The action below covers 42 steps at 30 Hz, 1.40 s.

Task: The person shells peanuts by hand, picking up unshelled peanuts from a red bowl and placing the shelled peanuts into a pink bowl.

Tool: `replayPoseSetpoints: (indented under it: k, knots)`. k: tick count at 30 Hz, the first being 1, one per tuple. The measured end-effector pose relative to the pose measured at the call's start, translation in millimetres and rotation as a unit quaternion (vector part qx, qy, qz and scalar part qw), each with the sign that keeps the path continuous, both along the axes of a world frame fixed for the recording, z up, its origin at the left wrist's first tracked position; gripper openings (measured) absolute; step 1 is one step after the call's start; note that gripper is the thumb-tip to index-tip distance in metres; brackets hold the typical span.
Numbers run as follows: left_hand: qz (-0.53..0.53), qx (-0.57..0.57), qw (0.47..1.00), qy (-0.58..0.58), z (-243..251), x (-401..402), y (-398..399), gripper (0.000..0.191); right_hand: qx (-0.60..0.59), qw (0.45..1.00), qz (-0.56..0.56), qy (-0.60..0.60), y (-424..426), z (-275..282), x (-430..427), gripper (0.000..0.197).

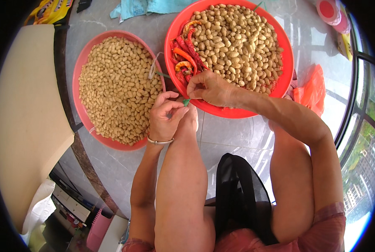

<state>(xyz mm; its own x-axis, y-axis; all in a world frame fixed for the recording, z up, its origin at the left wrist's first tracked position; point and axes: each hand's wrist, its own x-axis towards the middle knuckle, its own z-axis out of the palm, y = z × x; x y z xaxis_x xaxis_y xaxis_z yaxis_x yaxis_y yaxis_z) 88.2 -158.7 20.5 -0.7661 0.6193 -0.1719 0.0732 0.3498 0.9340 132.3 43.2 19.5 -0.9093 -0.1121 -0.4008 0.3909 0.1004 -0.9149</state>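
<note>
My left hand (164,117), with a bangle at its wrist, pinches a small green strip (186,102) between thumb and fingertips. My right hand (213,88) meets it from the other side, its thumb and index finger closed on the strip's other end. Both hands are over the near left rim of a round red basket (287,60). Unshelled peanuts (234,47) fill most of that basket, and dried red chillies (187,53) lie along its left side. A pink basket (77,82) of smaller-looking unshelled peanuts (121,88) stands to the left.
Both baskets are over a grey tiled floor (234,135). A light blue cloth (149,7) lies behind them, and an orange-red plastic bag (311,91) is at the right. A cream panel (30,110) borders the left. Black-framed glass (362,113) curves along the right.
</note>
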Motion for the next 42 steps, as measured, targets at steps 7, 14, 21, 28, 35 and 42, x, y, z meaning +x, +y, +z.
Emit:
replayPoseSetpoints:
  k: [7,14,21,28,35,42]
  knots:
    - [-0.056,-0.050,0.997,-0.001,3.5,-3.2,-12.4,0.011,0.126,0.988,-0.026,0.083,6.5,-7.9,-2.5,0.003]
    - [-0.109,-0.147,0.981,-0.063,5.8,-10.7,-31.2,0.010,0.359,0.915,0.018,0.181,6.4,-15.4,1.6,0.010]
    - [-0.019,-0.074,0.992,-0.105,-7.7,-5.3,-25.9,0.010,0.337,0.909,0.037,0.242,11.4,-4.1,-4.4,0.020]
    - [-0.031,-0.054,0.987,-0.146,2.5,-6.4,-28.7,0.041,0.365,0.882,-0.020,0.297,23.8,10.4,4.4,0.028]
    - [-0.003,-0.054,0.992,-0.112,12.0,-10.8,-18.5,0.045,0.300,0.913,-0.051,0.270,54.0,20.2,24.5,0.021]
    - [0.023,-0.024,0.998,-0.048,38.1,-24.9,17.3,0.032,0.289,0.941,0.006,0.176,97.9,19.7,73.9,0.009]
